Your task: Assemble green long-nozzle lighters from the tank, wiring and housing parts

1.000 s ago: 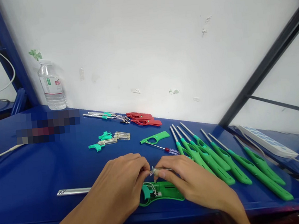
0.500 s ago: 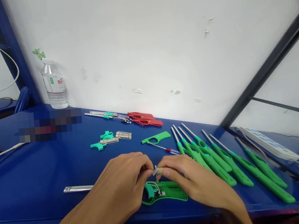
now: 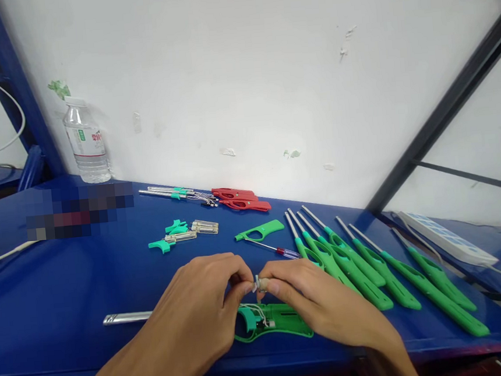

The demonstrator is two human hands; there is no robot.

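My left hand (image 3: 208,303) is closed in a pinch at a tiny pale bit by the end of a lighter fuel tank (image 3: 262,284); the fingertips mostly hide it. Thumb and fingers of my right hand (image 3: 317,299) are wrapped round this small translucent tank, which has a metal-looking end facing left. Directly below lies an open green lighter handle shell (image 3: 288,320) with a teal trigger (image 3: 246,318) and thin white wires inside. A metal lighter tube (image 3: 128,318) sticks out to the left, beyond my left forearm.
Several green long-neck lighters (image 3: 348,255) lie at right. Behind my hands are a green half shell (image 3: 267,228), a screwdriver (image 3: 285,252), clear tanks (image 3: 205,227) with teal triggers, red shells (image 3: 245,205) and metal tubes (image 3: 163,192). A water bottle (image 3: 86,144) and power strip (image 3: 452,240) flank them.
The whole view has shifted slightly, so things appear a little further left. Both hands keep their pinch on the small part, with only slight finger movement.
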